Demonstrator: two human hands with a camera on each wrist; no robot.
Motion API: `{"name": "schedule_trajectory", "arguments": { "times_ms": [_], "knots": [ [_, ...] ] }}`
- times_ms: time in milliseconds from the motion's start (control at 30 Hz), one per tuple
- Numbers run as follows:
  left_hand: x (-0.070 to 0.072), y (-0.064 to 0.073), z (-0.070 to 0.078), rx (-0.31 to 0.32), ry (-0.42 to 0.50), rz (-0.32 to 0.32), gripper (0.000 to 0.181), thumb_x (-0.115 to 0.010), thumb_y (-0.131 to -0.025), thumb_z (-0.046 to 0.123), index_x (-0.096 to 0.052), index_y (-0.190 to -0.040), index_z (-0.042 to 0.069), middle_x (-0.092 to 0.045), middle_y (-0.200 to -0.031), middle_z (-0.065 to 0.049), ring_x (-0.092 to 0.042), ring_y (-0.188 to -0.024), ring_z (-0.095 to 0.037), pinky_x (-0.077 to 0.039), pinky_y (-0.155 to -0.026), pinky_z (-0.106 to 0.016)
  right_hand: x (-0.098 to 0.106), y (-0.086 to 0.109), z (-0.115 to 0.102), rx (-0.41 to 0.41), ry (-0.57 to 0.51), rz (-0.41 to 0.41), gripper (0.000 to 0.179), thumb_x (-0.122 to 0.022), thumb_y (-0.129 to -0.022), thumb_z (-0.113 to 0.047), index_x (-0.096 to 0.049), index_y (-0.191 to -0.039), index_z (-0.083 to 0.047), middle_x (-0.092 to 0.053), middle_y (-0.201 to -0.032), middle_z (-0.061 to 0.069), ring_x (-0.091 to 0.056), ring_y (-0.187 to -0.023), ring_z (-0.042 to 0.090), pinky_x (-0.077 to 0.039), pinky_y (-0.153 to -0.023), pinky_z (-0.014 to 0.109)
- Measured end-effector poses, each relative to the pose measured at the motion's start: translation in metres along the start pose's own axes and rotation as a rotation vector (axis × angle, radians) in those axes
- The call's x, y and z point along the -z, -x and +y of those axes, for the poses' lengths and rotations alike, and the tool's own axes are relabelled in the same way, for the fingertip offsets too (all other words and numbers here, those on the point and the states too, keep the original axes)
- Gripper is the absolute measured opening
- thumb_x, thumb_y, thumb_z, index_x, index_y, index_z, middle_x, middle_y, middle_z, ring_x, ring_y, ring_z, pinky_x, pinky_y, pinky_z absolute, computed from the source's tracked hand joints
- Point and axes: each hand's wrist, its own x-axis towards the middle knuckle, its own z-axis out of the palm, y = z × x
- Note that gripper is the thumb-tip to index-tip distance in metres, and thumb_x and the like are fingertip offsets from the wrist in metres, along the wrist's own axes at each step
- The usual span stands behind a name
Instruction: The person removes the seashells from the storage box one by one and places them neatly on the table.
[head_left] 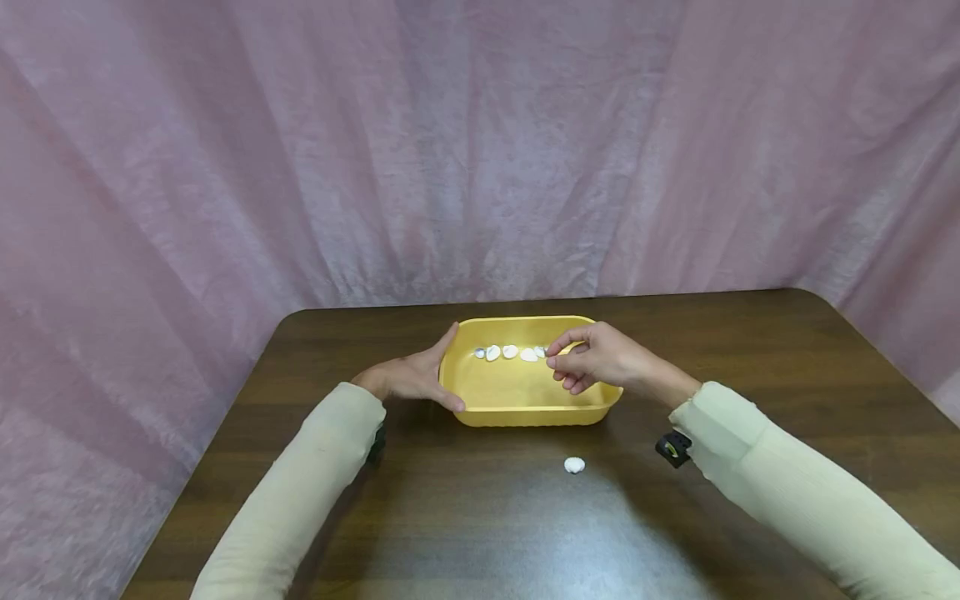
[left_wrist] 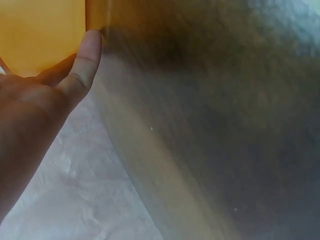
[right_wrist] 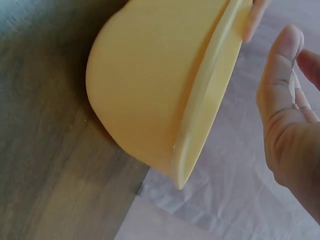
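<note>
A yellow plastic tub (head_left: pixel 517 419) stands on the table. Across its left end spreads my left hand (head_left: pixel 416 375), thumb at the near corner and fingers toward the far one, all fairly straight. In the left wrist view the thumb (left_wrist: pixel 86 57) lies along the tub's edge. Several white seashells (head_left: pixel 510 352) form a row inside the tub. At the right end of that row is my right hand (head_left: pixel 588 358), thumb and index fingertips close together beside a shell (head_left: pixel 540 352). Whether they pinch a shell is hidden. Another white seashell (head_left: pixel 574 465) lies on the table in front.
The dark brown wooden table (head_left: pixel 337 483) has rounded far corners. A pink curtain (head_left: pixel 480 167) hangs right behind it. A small black device (head_left: pixel 672 448) is strapped at the right wrist, below the sleeve (head_left: pixel 780 458).
</note>
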Motion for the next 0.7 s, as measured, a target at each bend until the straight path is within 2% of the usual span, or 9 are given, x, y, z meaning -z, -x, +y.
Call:
{"name": "schedule_trajectory", "arguments": {
  "times_ms": [100, 233, 433, 700],
  "knots": [
    [0.001, -0.002, 0.0, 0.0, 0.014, -0.014, 0.138, -0.089, -0.076, 0.023, 0.023, -0.156, 0.025, -0.003, -0.166, -0.012, -0.037, -0.138, -0.028, -0.017, -0.119, -0.046, 0.002, -0.008, 0.001, -0.021, 0.013, 0.002, 0.027, -0.065, -0.097, -0.008, -0.061, -0.116, 0.011, -0.068, -0.082, 0.013, -0.065, -0.067, 0.015, -0.06, -0.071, 0.04],
    [0.001, -0.001, -0.002, 0.015, -0.015, 0.001, 0.137, -0.089, -0.077, 0.028, 0.022, -0.157, 0.027, 0.0, -0.166, -0.01, -0.027, -0.144, -0.026, -0.017, -0.119, -0.047, 0.004, -0.023, 0.002, -0.048, 0.041, -0.001, 0.028, -0.064, -0.098, -0.011, -0.061, -0.118, 0.009, -0.068, -0.086, 0.014, -0.066, -0.07, 0.016, -0.059, -0.074, 0.042],
    [0.0, 0.001, -0.003, 0.014, -0.002, 0.005, 0.139, -0.09, -0.076, 0.028, 0.023, -0.156, 0.026, 0.0, -0.166, -0.011, -0.03, -0.142, -0.027, -0.016, -0.119, -0.046, 0.004, -0.039, 0.007, -0.078, 0.059, 0.008, 0.031, -0.064, -0.099, -0.01, -0.06, -0.123, 0.009, -0.069, -0.092, 0.018, -0.066, -0.072, 0.017, -0.059, -0.077, 0.043],
    [-0.001, 0.001, 0.0, 0.008, -0.006, -0.002, 0.139, -0.089, -0.076, 0.028, 0.024, -0.156, 0.026, -0.001, -0.166, -0.012, -0.027, -0.144, -0.028, -0.016, -0.119, -0.047, 0.004, -0.052, 0.016, -0.128, 0.041, 0.025, 0.03, -0.065, -0.098, -0.01, -0.061, -0.122, 0.008, -0.068, -0.1, 0.026, -0.067, -0.072, 0.019, -0.059, -0.079, 0.043]
  ]
}}
